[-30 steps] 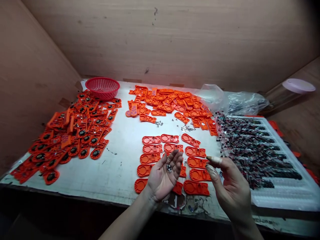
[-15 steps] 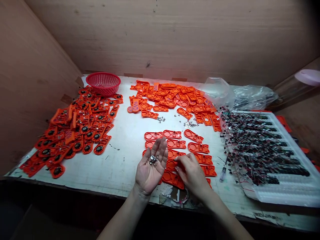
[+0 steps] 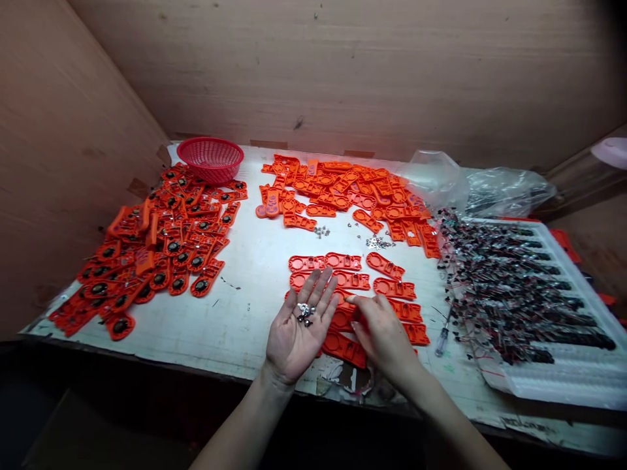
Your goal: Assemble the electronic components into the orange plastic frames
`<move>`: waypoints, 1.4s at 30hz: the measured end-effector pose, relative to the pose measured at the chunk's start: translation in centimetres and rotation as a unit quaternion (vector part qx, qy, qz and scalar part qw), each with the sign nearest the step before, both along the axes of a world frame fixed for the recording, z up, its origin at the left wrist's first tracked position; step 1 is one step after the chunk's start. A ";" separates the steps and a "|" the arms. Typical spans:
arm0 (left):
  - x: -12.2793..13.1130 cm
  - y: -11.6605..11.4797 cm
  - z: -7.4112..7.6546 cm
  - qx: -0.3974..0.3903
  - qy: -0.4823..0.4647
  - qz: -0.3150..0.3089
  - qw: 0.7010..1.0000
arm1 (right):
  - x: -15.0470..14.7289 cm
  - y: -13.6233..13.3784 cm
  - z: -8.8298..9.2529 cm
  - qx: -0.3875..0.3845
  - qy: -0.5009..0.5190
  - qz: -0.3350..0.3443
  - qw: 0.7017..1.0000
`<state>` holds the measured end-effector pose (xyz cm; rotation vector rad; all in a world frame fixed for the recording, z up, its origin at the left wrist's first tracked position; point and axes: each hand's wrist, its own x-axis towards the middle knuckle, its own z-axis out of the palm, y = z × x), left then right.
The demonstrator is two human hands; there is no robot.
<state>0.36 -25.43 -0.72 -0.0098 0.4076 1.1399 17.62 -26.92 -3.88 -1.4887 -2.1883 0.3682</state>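
Note:
My left hand (image 3: pixel 296 343) is turned palm up, fingers stretched, holding a small heap of shiny metal parts (image 3: pixel 305 313) in its palm. To its right, my right hand (image 3: pixel 385 333) reaches over the rows of orange plastic shells (image 3: pixel 343 348). Its index fingertip is at one shell, with the thumb apart from it and the other fingers curled. I see nothing between thumb and finger. Both hands partly cover the shells under them. More orange shells (image 3: pixel 394 288) lie hollow side up in the right-hand column.
Orange pieces with black round parts (image 3: pixel 159 279) are heaped left, by a red basket (image 3: pixel 210 160). Loose orange shells (image 3: pixel 343 186) are piled behind, near small metal bits (image 3: pixel 379 243). On the right are a screwdriver (image 3: pixel 442 341), a white tray (image 3: pixel 563 385) of wired parts and plastic bags (image 3: pixel 509 189).
My right index finger has lifted slightly away from the thumb, widening their gap. The whole view has shifted a little, so the table's contents appear farther right.

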 end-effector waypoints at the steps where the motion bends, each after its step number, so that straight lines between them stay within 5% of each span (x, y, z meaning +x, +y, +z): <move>1: -0.1 -0.2 -0.2 -0.009 0.002 -0.005 1.000 | 0.4 0.1 0.0 -0.010 0.025 0.001 1.000; 10: 0.7 -1.7 -2.8 -0.113 0.020 -0.006 0.993 | 0.2 0.5 -0.6 -0.037 -0.010 0.062 0.997; 22: 1.9 -2.3 -3.4 -0.111 0.059 0.025 0.992 | -3.1 -1.7 -0.9 0.031 -0.100 -0.099 0.990; 31: 2.4 -2.4 -3.4 -0.109 0.060 0.045 0.991 | -0.1 -0.8 -1.1 0.000 0.078 -0.011 0.997; 42: 2.8 -2.9 -3.7 -0.102 0.061 0.070 0.990 | -1.5 -1.1 -1.0 0.044 -0.173 0.075 0.981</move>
